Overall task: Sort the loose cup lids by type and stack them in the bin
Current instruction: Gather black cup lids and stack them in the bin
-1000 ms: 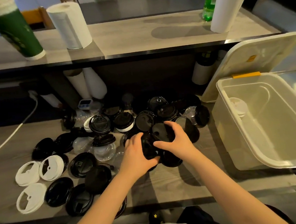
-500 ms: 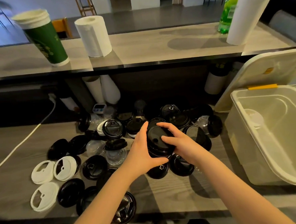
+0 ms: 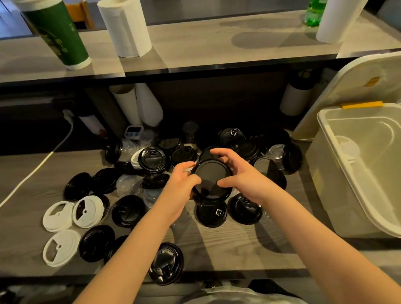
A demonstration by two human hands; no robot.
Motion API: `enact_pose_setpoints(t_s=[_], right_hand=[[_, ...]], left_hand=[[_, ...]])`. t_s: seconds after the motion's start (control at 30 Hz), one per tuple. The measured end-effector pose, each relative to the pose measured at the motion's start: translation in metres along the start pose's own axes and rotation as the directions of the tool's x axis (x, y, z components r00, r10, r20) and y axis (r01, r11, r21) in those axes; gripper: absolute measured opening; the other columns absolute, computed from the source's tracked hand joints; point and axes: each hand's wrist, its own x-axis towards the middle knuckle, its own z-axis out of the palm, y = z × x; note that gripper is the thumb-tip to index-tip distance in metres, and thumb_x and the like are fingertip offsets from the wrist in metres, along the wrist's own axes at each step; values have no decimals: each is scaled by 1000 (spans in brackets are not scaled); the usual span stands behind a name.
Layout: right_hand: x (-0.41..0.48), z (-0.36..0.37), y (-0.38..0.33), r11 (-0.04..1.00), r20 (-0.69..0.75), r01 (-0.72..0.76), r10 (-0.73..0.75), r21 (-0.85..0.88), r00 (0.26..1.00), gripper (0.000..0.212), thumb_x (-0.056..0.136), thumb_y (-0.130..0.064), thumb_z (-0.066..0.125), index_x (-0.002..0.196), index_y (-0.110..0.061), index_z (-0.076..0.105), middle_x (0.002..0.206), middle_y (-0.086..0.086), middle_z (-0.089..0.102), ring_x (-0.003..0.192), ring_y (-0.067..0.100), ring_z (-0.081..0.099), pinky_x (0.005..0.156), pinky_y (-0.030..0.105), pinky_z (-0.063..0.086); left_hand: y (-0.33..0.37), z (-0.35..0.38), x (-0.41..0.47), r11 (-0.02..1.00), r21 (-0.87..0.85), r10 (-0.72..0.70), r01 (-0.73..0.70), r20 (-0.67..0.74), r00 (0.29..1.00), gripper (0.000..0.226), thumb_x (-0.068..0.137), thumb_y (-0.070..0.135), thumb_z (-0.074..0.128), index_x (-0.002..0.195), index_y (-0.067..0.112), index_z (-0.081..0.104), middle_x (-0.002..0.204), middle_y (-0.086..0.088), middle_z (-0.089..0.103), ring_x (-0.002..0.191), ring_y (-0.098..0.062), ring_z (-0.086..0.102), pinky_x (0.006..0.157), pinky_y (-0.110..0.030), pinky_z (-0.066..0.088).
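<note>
I hold a black lid [image 3: 211, 178] just above the pile [image 3: 153, 159], over the middle of the counter [image 3: 224, 244]. There may be a second lid nested under it; I cannot tell. I judge the step to be checking its type and seating it square with its matches before it goes to the bin [image 3: 321, 179] on my right.

To do this well I would keep the lid level and turn it by the rim, not the face, so that the sip hole and the rim profile can be read. I would only nest it on lids of the same pattern. The flap-top black ones in the pile look different, and so do the white lids [image 3: 58, 215] on the left, which should stay apart. A light squeeze should do, since thin plastic will probably buckle under a hard one. The bin stands open and well to the right, with one clear lid [image 3: 345, 144] on its floor, so black stacks need their own spot inside.

My left hand [image 3: 182, 183] is half closed, and its fingers [image 3: 186, 166] curl round the lid's left rim. My right hand [image 3: 243, 175] is spread wider. Its thumb presses the lid's face near the right edge, and its fingers arch over the far rim. Both hands grip the one lid and touch nothing else.
</note>
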Motion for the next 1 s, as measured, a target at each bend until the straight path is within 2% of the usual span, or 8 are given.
enact_pose_setpoints(t_s=[0.13, 0.27, 0.43, 0.53, 0.6, 0.7, 0.83, 1.0], right_hand=[[1, -1, 1, 990, -4, -13, 13, -138, 1000, 65, 82, 3, 63, 132, -33, 42, 126, 0, 48, 115, 18, 55, 97, 36, 49], [6, -10, 15, 904, -122, -83, 35, -420, 992, 53, 88, -5, 57, 136, -20, 43, 130, 1, 50, 112, 17, 53, 95, 33, 46], [7, -2, 52, 496, -101, -145, 115, -856, 988, 45, 90, -15, 53, 134, -12, 47, 132, 10, 51, 119, 27, 48, 94, 37, 45], [7, 19, 68, 233, -24, -56, 138, -971, 990, 52, 90, -30, 55, 137, -11, 41, 136, 10, 44, 126, 30, 39, 98, 40, 40], [11, 32, 71, 124, 26, 7, 151, -992, 988, 62, 89, -38, 56, 141, -12, 35, 140, 8, 38, 129, 29, 34, 101, 42, 35], [22, 45, 70, 33, 15, 8, 233, -999, 972, 80, 84, -54, 56, 145, -12, 26, 144, 7, 31, 133, 29, 29, 104, 43, 32], [33, 50, 72, -58, -60, -43, 319, -997, 946, 87, 79, -61, 56, 144, -11, 27, 141, 9, 32, 131, 28, 28, 104, 44, 31], [35, 52, 77, -5, -35, -35, 300, -999, 953, 80, 81, -53, 58, 143, -11, 29, 142, 9, 32, 132, 29, 29, 103, 44, 31]], left_hand=[[-2, -7, 3, 1000, -7, 20, -20, -10, 1000, 34, 93, 1, 50, 126, 4, 47, 108, -5, 63, 99, -17, 62, 86, -32, 52], [-9, -24, 11, 999, 43, 26, -19, -178, 984, 40, 90, 3, 56, 128, 9, 46, 115, -5, 61, 108, -20, 60, 98, -40, 47], [-32, -44, 17, 993, 116, 8, 36, -359, 933, 38, 86, 12, 62, 119, 18, 43, 118, -5, 57, 110, -22, 57, 95, -39, 48], [-38, -53, 16, 991, 125, 19, 40, -443, 896, 31, 86, 9, 60, 107, 20, 40, 95, 3, 55, 100, -23, 56, 84, -36, 48], [-40, -60, 14, 990, 127, 8, 57, -456, 890, 31, 85, 11, 61, 109, 19, 42, 103, -3, 58, 101, -25, 58, 88, -41, 50], [-42, -68, 11, 988, 140, 6, 68, -471, 882, 29, 85, 12, 61, 108, 19, 44, 106, -8, 61, 99, -26, 60, 87, -44, 51], [-44, -72, 9, 995, 87, -1, 47, -471, 882, 26, 85, 10, 60, 104, 20, 45, 102, -7, 62, 96, -24, 61, 76, -33, 50], [-44, -74, 8, 998, 47, -12, 39, -471, 882, 27, 84, 9, 61, 103, 21, 46, 106, -9, 64, 98, -26, 62, 87, -43, 52]])
